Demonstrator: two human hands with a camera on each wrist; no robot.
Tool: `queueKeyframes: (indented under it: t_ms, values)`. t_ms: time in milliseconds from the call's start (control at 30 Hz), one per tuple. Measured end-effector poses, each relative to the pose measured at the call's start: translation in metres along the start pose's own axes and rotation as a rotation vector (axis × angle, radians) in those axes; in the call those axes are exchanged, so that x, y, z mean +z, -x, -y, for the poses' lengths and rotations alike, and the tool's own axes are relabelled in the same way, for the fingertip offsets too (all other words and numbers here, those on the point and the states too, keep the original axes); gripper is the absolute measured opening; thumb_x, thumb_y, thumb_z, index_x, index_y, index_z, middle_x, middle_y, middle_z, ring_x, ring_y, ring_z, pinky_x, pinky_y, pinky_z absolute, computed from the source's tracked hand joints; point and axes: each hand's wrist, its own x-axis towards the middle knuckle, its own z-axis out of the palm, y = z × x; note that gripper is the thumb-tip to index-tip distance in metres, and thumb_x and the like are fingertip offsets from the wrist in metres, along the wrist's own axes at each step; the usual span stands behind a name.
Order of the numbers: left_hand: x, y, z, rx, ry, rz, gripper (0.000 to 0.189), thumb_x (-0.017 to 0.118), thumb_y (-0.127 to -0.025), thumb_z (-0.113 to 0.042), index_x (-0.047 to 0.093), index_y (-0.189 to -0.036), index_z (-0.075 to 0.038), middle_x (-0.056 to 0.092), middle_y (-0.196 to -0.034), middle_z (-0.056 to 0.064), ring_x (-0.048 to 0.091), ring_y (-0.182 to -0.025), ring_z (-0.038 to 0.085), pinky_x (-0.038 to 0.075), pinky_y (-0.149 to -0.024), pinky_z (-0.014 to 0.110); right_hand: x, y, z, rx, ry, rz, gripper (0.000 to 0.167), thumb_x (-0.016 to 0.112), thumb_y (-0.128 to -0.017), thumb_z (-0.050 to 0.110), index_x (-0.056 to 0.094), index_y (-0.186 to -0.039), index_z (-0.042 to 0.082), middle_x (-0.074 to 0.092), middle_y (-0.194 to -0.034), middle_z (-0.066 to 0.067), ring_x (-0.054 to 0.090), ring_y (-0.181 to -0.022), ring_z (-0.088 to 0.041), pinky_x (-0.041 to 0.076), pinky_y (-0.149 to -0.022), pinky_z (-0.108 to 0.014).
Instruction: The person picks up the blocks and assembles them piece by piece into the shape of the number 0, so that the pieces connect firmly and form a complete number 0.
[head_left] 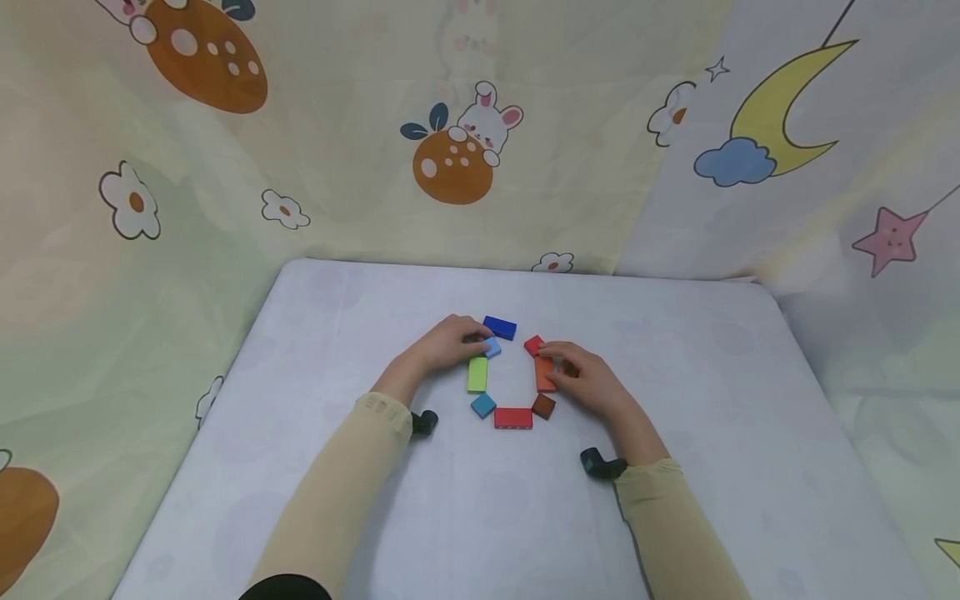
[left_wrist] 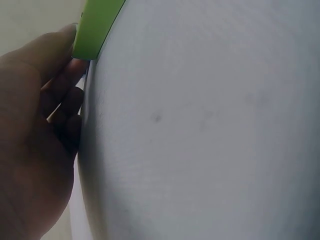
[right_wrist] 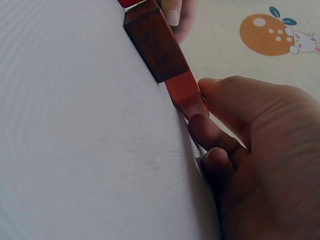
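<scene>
On a white-covered table, flat coloured blocks lie in a rough ring. My left hand (head_left: 453, 342) is on the ring's left side, pinching a light blue block (head_left: 492, 347) between thumb and fingers. Just above it is a dark blue block (head_left: 499, 327), and below it a lime green block (head_left: 477, 375). My right hand (head_left: 588, 379) is on the ring's right side, thumb and curled fingers on an orange block (head_left: 545, 375). Its fingertips also reach a small red block (head_left: 533, 345); the exact contact there is partly hidden. In the right wrist view, the thumb touches the orange block (right_wrist: 186, 92).
A teal block (head_left: 483, 406), a long red block (head_left: 513, 418) and a brown block (head_left: 543, 407) form the ring's near side. The white table (head_left: 480, 517) meets a printed cloth backdrop (head_left: 337, 125) behind and on both sides.
</scene>
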Motion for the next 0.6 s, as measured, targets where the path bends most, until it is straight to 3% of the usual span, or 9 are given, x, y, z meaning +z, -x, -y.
queueKeyframes:
  t_ms: [300, 600]
  values:
    - [0.000, 0.006, -0.002, -0.021, 0.010, -0.016, 0.040, 0.058, -0.098, -0.045, 0.062, -0.133, -0.028, 0.059, -0.134, -0.004, 0.048, -0.130, 0.018, 0.042, -0.111, 0.042, 0.000, 0.001, 0.001, 0.006, -0.014, -0.010, 0.039, 0.065, -0.095, 0.028, 0.060, -0.133, 0.033, 0.055, -0.139, 0.004, 0.054, -0.104, -0.019, 0.051, -0.090, -0.039]
    - [0.007, 0.033, -0.006, -0.037, 0.013, -0.070, 0.043, 0.051, -0.101, -0.042, 0.052, -0.143, -0.032, 0.045, -0.152, -0.001, 0.034, -0.146, 0.023, 0.032, -0.118, 0.048, 0.000, -0.002, -0.001, -0.001, -0.064, -0.021, 0.038, 0.060, -0.098, 0.036, 0.058, -0.136, 0.034, 0.042, -0.152, 0.005, 0.052, -0.130, -0.027, 0.048, -0.104, -0.053]
